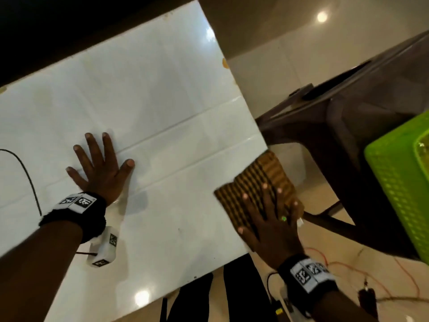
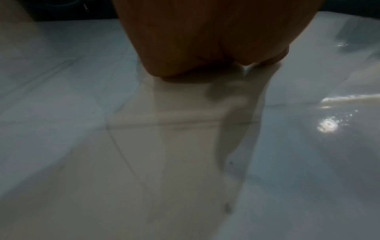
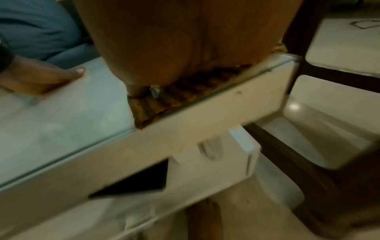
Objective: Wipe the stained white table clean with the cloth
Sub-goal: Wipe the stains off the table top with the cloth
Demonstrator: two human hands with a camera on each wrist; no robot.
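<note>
A right hand (image 1: 270, 219) presses a striped cloth (image 1: 257, 184) flat-fingered at the white worktop's (image 1: 162, 101) right edge. The left hand (image 1: 101, 168) rests splayed, holding nothing.

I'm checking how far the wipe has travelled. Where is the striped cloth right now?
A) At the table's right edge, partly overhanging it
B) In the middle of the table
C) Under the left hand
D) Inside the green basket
A: the right hand presses the cloth flat at the white table's right edge, part of it past the rim.
</note>
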